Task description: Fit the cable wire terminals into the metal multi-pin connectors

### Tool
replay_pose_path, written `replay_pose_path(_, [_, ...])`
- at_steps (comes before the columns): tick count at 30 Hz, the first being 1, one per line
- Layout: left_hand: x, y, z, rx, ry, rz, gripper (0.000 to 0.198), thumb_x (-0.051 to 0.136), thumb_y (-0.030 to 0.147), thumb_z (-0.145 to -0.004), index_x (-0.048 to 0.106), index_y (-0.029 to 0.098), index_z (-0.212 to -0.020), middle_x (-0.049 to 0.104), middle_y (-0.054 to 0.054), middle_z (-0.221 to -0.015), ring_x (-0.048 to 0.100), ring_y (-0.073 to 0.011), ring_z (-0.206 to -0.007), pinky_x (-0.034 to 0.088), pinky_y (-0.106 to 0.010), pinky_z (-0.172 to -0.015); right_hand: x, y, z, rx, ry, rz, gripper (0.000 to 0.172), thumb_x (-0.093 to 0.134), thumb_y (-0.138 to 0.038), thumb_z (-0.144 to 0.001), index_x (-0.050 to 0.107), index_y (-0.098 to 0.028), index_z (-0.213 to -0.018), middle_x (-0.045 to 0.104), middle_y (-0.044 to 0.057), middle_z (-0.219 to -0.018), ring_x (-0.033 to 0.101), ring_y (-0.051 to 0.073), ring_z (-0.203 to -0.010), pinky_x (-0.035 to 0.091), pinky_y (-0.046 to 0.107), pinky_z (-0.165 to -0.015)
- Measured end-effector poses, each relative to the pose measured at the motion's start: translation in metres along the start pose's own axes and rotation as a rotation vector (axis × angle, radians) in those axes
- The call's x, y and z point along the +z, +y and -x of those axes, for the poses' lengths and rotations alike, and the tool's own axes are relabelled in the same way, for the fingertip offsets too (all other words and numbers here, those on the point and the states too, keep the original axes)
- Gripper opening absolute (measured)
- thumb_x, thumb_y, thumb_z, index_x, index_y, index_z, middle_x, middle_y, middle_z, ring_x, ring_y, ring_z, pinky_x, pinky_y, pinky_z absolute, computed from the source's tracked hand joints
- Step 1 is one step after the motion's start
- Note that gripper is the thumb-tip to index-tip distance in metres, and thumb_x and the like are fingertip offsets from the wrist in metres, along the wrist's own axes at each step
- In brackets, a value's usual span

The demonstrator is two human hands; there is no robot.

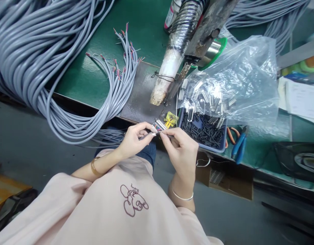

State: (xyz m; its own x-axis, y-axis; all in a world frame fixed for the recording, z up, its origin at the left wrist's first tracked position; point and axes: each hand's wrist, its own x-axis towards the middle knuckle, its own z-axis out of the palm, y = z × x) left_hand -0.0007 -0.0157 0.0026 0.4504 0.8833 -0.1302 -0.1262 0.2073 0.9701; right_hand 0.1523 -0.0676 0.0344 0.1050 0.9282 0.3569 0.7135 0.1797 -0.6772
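Observation:
My left hand (136, 139) is closed in a pinch on the end of a thin grey cable (146, 135), just in front of the bench edge. My right hand (181, 149) is closed too, its fingertips meeting the left hand's at the cable's stripped tip; what it pinches is too small to make out. Just beyond the fingertips a small metal connector (159, 124) sits in a yellow clip (171, 119) on a dark plate (140, 92).
Thick coils of grey cable (32, 51) fill the left of the green bench (152, 23). A blue tray (223, 147) of small black sleeves, a clear bag (243, 78) of metal parts, a wrapped soldering tool (177, 51), a solder spool (218, 51) and blue cutters (240, 144) lie right.

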Motion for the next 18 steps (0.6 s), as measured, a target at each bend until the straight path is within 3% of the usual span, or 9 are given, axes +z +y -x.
replay_pose_path(3, [-0.003, -0.003, 0.003, 0.024, -0.036, -0.049, 0.023, 0.069, 0.017, -0.073, 0.067, 0.015, -0.096, 0.059, 0.003, -0.07, 0.048, -0.0052, -0.053, 0.042, -0.017, -0.052, -0.001, -0.001, 0.0, -0.105, -0.072, 0.105, 0.009, 0.065, -0.017, -0.093, 0.071, -0.02, -0.089, 0.074, 0.0, -0.08, 0.066, 0.01, -0.065, 0.049, 0.021, -0.06])
replay_pose_path(5, [-0.004, -0.004, 0.004, 0.046, -0.049, -0.037, 0.026, 0.071, 0.016, -0.072, 0.068, 0.015, -0.098, 0.061, 0.002, -0.074, 0.047, -0.0049, -0.055, 0.043, -0.017, -0.055, -0.002, -0.001, 0.002, -0.137, -0.07, 0.094, 0.009, 0.066, -0.016, -0.093, 0.073, -0.021, -0.092, 0.074, -0.001, -0.078, 0.066, 0.01, -0.063, 0.049, 0.021, -0.059])
replay_pose_path(9, [-0.004, -0.007, 0.002, 0.086, 0.008, 0.033, 0.016, 0.074, 0.025, -0.077, 0.07, 0.014, -0.087, 0.067, -0.004, -0.086, 0.057, -0.007, -0.064, 0.047, -0.018, -0.057, -0.003, 0.0, 0.007, -0.035, 0.228, -0.149, 0.019, 0.064, -0.018, -0.094, 0.07, -0.026, -0.11, 0.065, -0.008, -0.063, 0.05, 0.007, -0.043, 0.036, 0.02, -0.041])
replay_pose_path(11, [-0.005, -0.007, 0.0, 0.073, 0.038, 0.053, 0.016, 0.074, 0.028, -0.079, 0.069, 0.014, -0.083, 0.067, -0.004, -0.085, 0.058, -0.0068, -0.06, 0.048, -0.018, -0.053, -0.004, 0.003, 0.01, 0.025, 0.346, -0.248, 0.024, 0.061, -0.018, -0.096, 0.064, -0.027, -0.117, 0.068, -0.008, -0.067, 0.052, 0.007, -0.04, 0.037, 0.019, -0.038])
replay_pose_path(15, [-0.005, -0.008, -0.003, 0.082, 0.081, 0.021, 0.016, 0.076, 0.027, -0.077, 0.067, 0.014, -0.083, 0.068, -0.002, -0.082, 0.056, -0.0057, -0.055, 0.048, -0.018, -0.05, 0.0, 0.011, 0.009, 0.051, 0.302, -0.08, 0.012, 0.065, -0.018, -0.094, 0.064, -0.023, -0.105, 0.079, -0.001, -0.091, 0.076, 0.013, -0.069, 0.061, 0.022, -0.062])
replay_pose_path(18, [-0.004, -0.007, -0.004, 0.106, 0.088, 0.013, 0.014, 0.075, 0.024, -0.077, 0.066, 0.015, -0.08, 0.067, -0.002, -0.081, 0.056, -0.006, -0.059, 0.047, -0.017, -0.052, 0.006, 0.013, 0.004, -0.055, 0.192, 0.033, 0.007, 0.071, -0.017, -0.09, 0.067, -0.022, -0.092, 0.08, 0.001, -0.097, 0.079, 0.016, -0.088, 0.065, 0.024, -0.076])
